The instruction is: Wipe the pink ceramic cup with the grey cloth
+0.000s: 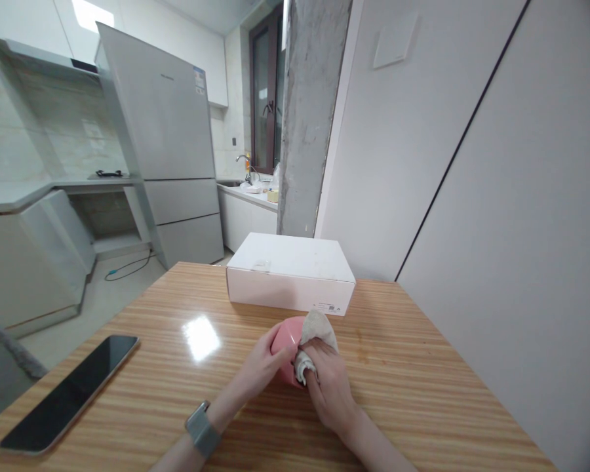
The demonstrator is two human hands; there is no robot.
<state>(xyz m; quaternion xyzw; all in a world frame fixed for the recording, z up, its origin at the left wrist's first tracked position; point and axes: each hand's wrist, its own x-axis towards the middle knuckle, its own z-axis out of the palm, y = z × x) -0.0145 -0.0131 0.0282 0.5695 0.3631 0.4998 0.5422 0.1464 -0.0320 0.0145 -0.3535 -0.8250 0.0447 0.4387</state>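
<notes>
A glossy pink bowl point(286, 335) is tipped on its side low over the table, its mouth facing right; much of its shape is hidden by my hands. My left hand point(263, 364) grips it from the left, with the thumb near the rim. In my right hand point(328, 377) is a bunched, pale grey-white cloth point(319, 328). Part of that cloth is pressed at the bowl's mouth by the fingers, and a loose flap stands up above the knuckles. A watch with a grey band circles my left wrist.
Just beyond my hands, a white closed box point(290, 275) sits on the striped wooden table point(423, 393). A black-screened phone point(71, 393) lies at the table's left. Behind are a grey fridge point(167, 124), a sink counter and a white wall panel on the right.
</notes>
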